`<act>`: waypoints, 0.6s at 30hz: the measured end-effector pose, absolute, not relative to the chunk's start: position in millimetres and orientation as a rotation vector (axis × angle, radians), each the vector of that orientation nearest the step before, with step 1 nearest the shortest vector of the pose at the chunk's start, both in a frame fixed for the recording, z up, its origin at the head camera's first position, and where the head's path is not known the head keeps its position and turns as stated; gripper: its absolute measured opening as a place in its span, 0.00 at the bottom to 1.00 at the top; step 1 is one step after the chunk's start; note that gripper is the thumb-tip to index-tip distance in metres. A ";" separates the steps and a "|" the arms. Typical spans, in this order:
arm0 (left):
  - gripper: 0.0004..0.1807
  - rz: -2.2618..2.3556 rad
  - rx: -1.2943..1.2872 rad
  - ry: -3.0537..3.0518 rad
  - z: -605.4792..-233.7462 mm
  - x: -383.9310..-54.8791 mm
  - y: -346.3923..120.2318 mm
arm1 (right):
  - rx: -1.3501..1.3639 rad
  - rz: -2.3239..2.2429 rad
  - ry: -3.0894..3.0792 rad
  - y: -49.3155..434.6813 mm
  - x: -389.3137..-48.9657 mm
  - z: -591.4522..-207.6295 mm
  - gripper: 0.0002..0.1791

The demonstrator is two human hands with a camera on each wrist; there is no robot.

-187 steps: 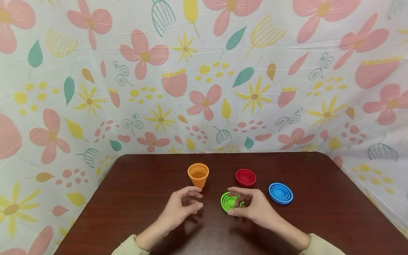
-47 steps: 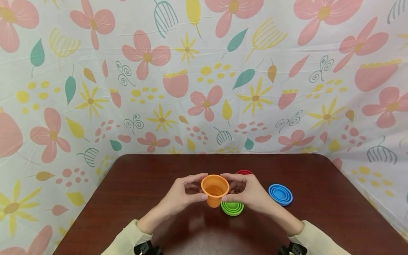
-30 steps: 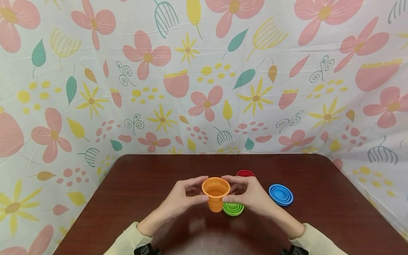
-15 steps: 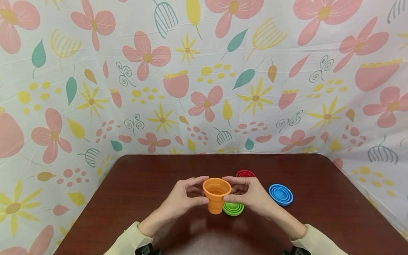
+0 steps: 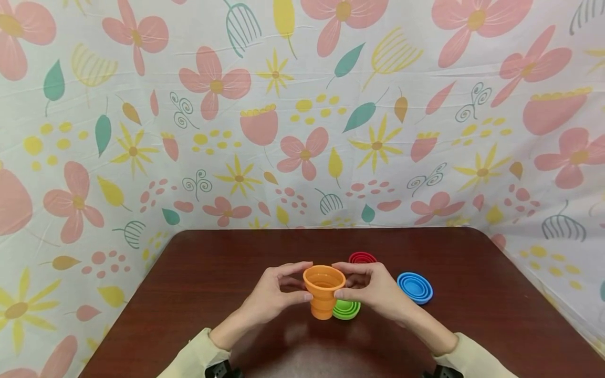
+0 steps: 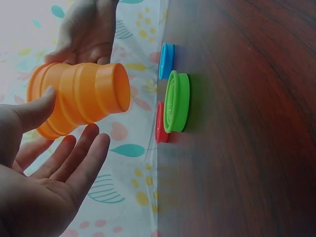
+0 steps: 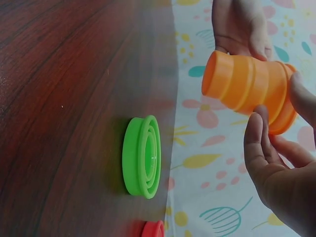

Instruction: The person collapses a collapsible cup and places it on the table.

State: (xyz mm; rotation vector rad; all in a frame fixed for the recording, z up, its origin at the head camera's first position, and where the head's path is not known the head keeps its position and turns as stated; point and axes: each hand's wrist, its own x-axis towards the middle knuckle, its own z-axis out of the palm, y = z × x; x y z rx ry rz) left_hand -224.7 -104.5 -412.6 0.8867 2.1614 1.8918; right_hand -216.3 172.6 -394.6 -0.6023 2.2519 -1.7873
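An orange collapsible cup, extended to full height with its mouth up, is held off the table between both hands. My left hand pinches its rim from the left with thumb and fingers. On the opposite side my right hand grips the rim in the same way. Both wrist views show the cup's stepped wall and its base clear of the tabletop. Behind the cup, partly covered, lies a flattened green collapsible cup, seen whole in the right wrist view.
A flattened red collapsible cup lies farther back, partly hidden by the right hand. To the right lies a flattened blue one. All rest on a dark wooden table, with a floral cloth hanging behind it.
Earlier the orange cup stood on the table and both hands were apart from it. Now both hold it, raised and nearer; lately it has shifted slightly right and its side shows more.
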 end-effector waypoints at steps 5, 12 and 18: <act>0.30 1.876 0.872 2.185 -411.7 -223.7 -104.3 | -0.597 -1.760 2.298 173.4 -216.1 -395.3 0.31; 0.28 1.923 0.820 2.120 -412.2 -222.6 -102.9 | -0.702 -1.755 2.380 175.0 -216.3 -399.8 0.27; 0.27 1.955 0.759 2.060 -413.6 -222.3 -103.5 | -0.768 -1.813 2.369 174.7 -215.6 -405.2 0.24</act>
